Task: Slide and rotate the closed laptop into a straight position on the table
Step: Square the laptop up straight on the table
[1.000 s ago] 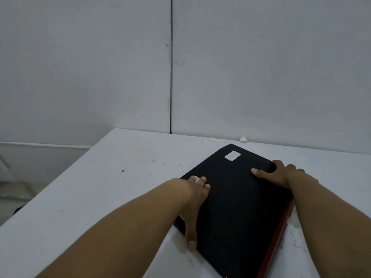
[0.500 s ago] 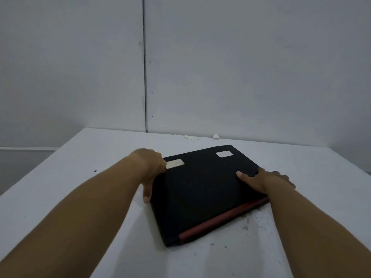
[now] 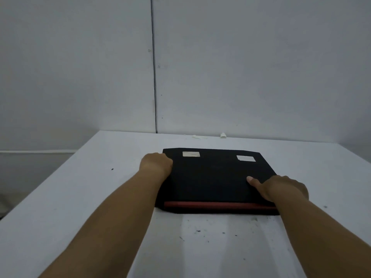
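Observation:
The closed black laptop (image 3: 214, 177) lies flat on the white table (image 3: 80, 197), its red-trimmed long edge facing me and running about parallel to the table's far edge. Two pale stickers sit on its far part. My left hand (image 3: 156, 164) grips the laptop's left edge near the far corner, fingers curled over it. My right hand (image 3: 281, 187) holds the near right corner, thumb pressed flat on the lid and fingers wrapped around the side.
A grey panelled wall (image 3: 241, 67) stands right behind the table's far edge. Small white scraps (image 3: 222, 135) lie at that edge. Dark specks and smudges (image 3: 198, 231) mark the tabletop in front of the laptop. The table's left edge drops off beside my left forearm.
The laptop has turned clockwise from a steep diagonal to lying square in front of me. My left hand moved along to the far left corner; my right hand stayed on the right side.

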